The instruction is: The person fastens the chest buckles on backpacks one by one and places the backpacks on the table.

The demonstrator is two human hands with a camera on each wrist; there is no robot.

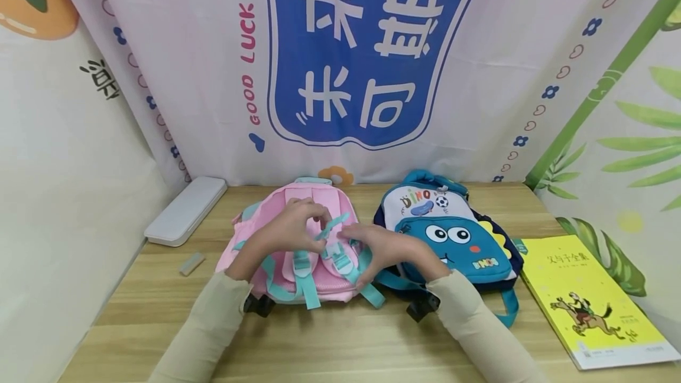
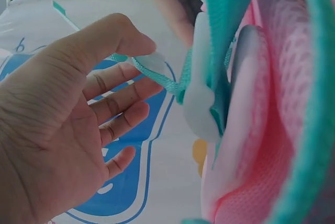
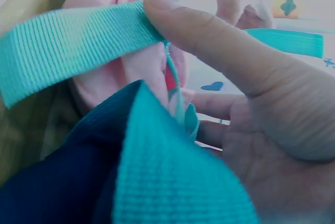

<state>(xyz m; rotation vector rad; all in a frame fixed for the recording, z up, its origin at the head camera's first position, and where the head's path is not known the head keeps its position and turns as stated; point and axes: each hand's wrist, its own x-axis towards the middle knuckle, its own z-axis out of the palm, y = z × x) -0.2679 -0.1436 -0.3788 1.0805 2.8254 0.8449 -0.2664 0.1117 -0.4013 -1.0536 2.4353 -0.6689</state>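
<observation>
A pink backpack (image 1: 259, 279) lies with its teal straps (image 1: 307, 288) facing up. Over its middle, my left hand (image 1: 292, 226) pinches a thin teal chest strap (image 2: 157, 77) at a small whitish clip, between thumb and index finger; the other fingers are spread loosely. The strap's free end sticks out past the fingers. A white buckle (image 2: 199, 106) hangs beside the shoulder pad. My right hand (image 1: 391, 247) reaches in from the right side, its thumb (image 3: 183, 25) touching a wide teal strap (image 3: 78, 46). Its other fingers are loosely extended, their tips partly hidden behind teal webbing.
To the right lies a blue dinosaur backpack (image 1: 452, 247), close beside my right hand. A yellow book (image 1: 590, 294) is at the far right. On the left are a white pencil case (image 1: 186, 211) and a small grey block (image 1: 191, 263). A printed curtain (image 1: 213, 152) stands behind the table.
</observation>
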